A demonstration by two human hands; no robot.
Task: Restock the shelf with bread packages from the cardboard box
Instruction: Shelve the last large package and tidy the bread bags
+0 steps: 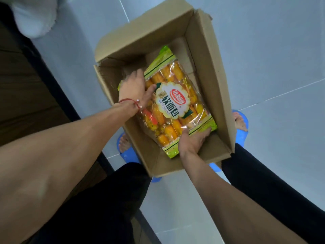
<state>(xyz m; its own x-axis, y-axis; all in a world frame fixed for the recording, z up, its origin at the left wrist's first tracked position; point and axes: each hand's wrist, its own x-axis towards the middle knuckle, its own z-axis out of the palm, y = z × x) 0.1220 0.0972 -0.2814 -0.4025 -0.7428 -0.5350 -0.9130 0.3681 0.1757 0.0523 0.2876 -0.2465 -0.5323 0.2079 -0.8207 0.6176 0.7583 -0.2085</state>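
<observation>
At the far left of the frame runs a dark brown shelf unit (21,88) with a black edge, and a pale grey-white bundle (35,16) sits blurred in the upper left corner. The bare left forearm crosses from the lower left toward the centre, a thin red string bracelet (130,101) around its wrist. The left hand (135,88) is spread flat over the left edge of a clear plastic bread package with green ends and a white scalloped label (168,101); its thumb lies on top of the wrapper while the fingers curl over the side, so it has hold of the package.

That package, filled with rows of orange-yellow rolls, lies tilted inside an open brown cardboard box (209,55) in the middle of the frame, its far end toward the top and its near end toward the bottom. The box stands on a pale grey tiled floor (272,50), its flaps folded outward. Whether the package rests on the box bottom or is raised off it cannot be told.

The right hand (193,141) grips the near green end of the package, thumb on top and fingers tucked beneath. The right forearm runs off toward the lower right.

Below the box, 2 legs in black trousers (109,208) straddle it, and 2 blue sandals (241,125) show on the floor at either side.
</observation>
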